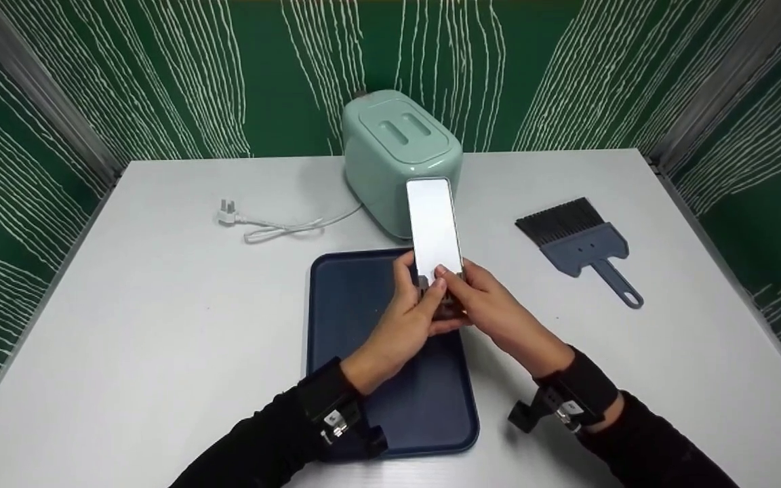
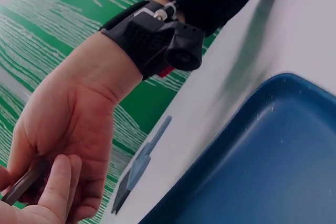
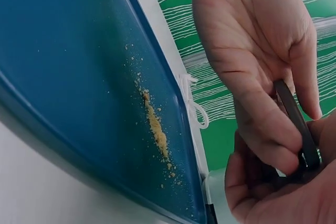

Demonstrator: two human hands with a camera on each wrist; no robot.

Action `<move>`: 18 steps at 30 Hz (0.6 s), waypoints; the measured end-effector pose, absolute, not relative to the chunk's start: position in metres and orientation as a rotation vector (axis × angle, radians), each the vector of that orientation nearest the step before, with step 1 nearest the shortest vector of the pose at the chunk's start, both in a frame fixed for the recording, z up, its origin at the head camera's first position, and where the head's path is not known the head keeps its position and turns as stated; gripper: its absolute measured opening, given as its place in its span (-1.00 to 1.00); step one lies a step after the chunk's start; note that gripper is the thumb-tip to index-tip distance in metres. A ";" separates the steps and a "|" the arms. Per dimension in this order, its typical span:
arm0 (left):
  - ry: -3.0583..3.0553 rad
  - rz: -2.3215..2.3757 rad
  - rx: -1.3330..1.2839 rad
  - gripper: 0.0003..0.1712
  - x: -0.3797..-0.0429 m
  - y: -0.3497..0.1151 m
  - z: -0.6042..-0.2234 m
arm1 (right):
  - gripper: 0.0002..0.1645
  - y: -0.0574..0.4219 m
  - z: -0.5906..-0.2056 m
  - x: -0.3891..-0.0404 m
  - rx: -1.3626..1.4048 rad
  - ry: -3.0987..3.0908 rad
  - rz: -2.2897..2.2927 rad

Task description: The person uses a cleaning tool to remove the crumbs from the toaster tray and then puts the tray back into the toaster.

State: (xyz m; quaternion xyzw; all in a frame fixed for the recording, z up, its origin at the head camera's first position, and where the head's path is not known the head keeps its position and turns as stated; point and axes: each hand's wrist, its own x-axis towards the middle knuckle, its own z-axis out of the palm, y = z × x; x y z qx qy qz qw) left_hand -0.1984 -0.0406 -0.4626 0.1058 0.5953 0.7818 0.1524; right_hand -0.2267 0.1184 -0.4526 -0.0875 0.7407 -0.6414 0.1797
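A smartphone [image 1: 435,227] with a blank white lit screen is held upright over the far part of a dark blue tray [image 1: 431,407]. My left hand [image 1: 397,322] grips its lower left side, thumb near the bottom of the screen. From the other side my right hand [image 1: 495,312] grips it too, its thumb touching the glass. Seen from the right wrist, the phone's dark edge [image 3: 296,121] sits between the fingers of both hands. A line of yellowish crumbs [image 3: 156,129] lies on the tray beneath. The phone's back is mostly hidden.
Behind the phone stands a mint-green toaster [image 1: 401,135], its lower front partly covered. Its white cord and plug [image 1: 228,215] lie to the left. On the right is a blue-grey hand brush [image 1: 584,247] with black bristles. Green patterned walls [image 1: 295,81] enclose the white table [image 1: 160,305].
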 end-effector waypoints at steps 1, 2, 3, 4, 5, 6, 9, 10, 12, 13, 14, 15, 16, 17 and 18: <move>1.712 2.233 0.302 -0.51 -0.199 -0.041 -0.463 | -0.47 0.120 -0.453 -0.227 -0.264 2.114 -1.805; 1.714 2.221 0.299 -0.51 -0.200 -0.042 -0.463 | -0.48 0.121 -0.454 -0.228 -0.280 2.126 -1.798; 1.718 2.208 0.295 -0.50 -0.200 -0.043 -0.463 | -0.49 0.123 -0.454 -0.229 -0.298 2.139 -1.791; 1.718 2.198 0.293 -0.50 -0.201 -0.044 -0.463 | -0.49 0.125 -0.454 -0.231 -0.316 2.153 -1.782; 1.725 2.182 0.292 -0.50 -0.202 -0.046 -0.463 | -0.49 0.127 -0.455 -0.232 -0.327 2.165 -1.773; 1.742 2.165 0.297 -0.49 -0.203 -0.048 -0.463 | -0.48 0.130 -0.455 -0.233 -0.327 2.176 -1.764; 1.821 2.105 0.325 -0.45 -0.206 -0.056 -0.464 | -0.48 0.139 -0.453 -0.237 -0.294 2.197 -1.742; 1.861 2.078 0.340 -0.45 -0.206 -0.060 -0.465 | -0.48 0.143 -0.453 -0.238 -0.277 2.200 -1.738; 1.953 2.016 0.374 -0.45 -0.208 -0.069 -0.467 | -0.49 0.152 -0.452 -0.241 -0.240 2.196 -1.734; 1.993 1.987 0.396 -0.46 -0.208 -0.074 -0.468 | -0.50 0.157 -0.451 -0.242 -0.227 2.189 -1.735; 2.036 1.952 0.421 -0.47 -0.208 -0.078 -0.469 | -0.51 0.161 -0.451 -0.244 -0.216 2.181 -1.735; 2.077 1.915 0.448 -0.48 -0.208 -0.083 -0.469 | -0.53 0.166 -0.451 -0.244 -0.204 2.174 -1.736; 2.113 1.876 0.475 -0.49 -0.208 -0.087 -0.469 | -0.57 0.171 -0.451 -0.245 -0.194 2.169 -1.733; 2.152 1.832 0.506 -0.51 -0.208 -0.091 -0.469 | -0.61 0.175 -0.451 -0.246 -0.188 2.164 -1.729; 2.194 1.784 0.538 -0.53 -0.207 -0.095 -0.469 | -0.65 0.180 -0.451 -0.248 -0.179 2.161 -1.725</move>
